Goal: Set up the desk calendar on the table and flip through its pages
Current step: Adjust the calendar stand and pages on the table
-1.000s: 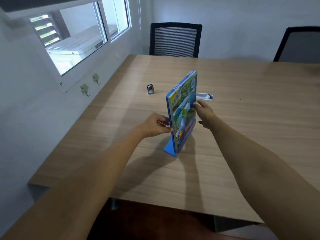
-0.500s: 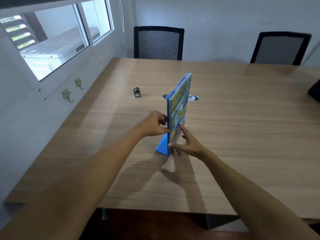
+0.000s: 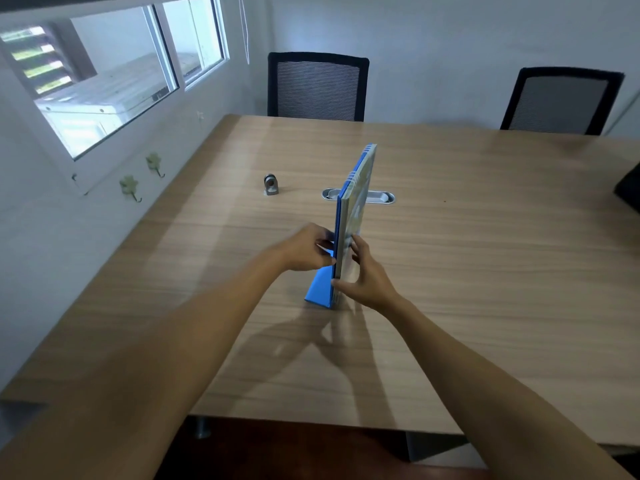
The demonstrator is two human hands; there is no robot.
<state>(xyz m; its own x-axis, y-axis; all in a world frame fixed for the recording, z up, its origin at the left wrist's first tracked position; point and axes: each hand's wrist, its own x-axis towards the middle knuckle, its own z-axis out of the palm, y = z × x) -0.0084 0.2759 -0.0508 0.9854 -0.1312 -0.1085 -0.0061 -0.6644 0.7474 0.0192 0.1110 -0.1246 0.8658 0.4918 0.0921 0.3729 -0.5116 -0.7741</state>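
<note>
Desk calendar (image 3: 353, 216) stands upright on the worktop (image 3: 485, 271), seen nearly edge-on, long axis running away from the camera, spiral edge on top. Blue base flap (image 3: 318, 289) splays out to the left at the foot.

Left hand (image 3: 304, 251) is against the blue back panel, fingers curled onto the near edge, bracing it. Right hand (image 3: 367, 278) is on the printed page side low down, thumb at the near bottom corner, fingers spread up the front sheet. Both hands touch it; right is the one on the pages, so the flip likely starts there, lifting a sheet up and over the spiral.

Can't tell whether the right fingers have separated one page or just press flat. Page print is blurred. Cable grommet (image 3: 377, 196) is partly hidden behind the calendar; small metal object (image 3: 270, 185) sits well apart to the left.
</note>
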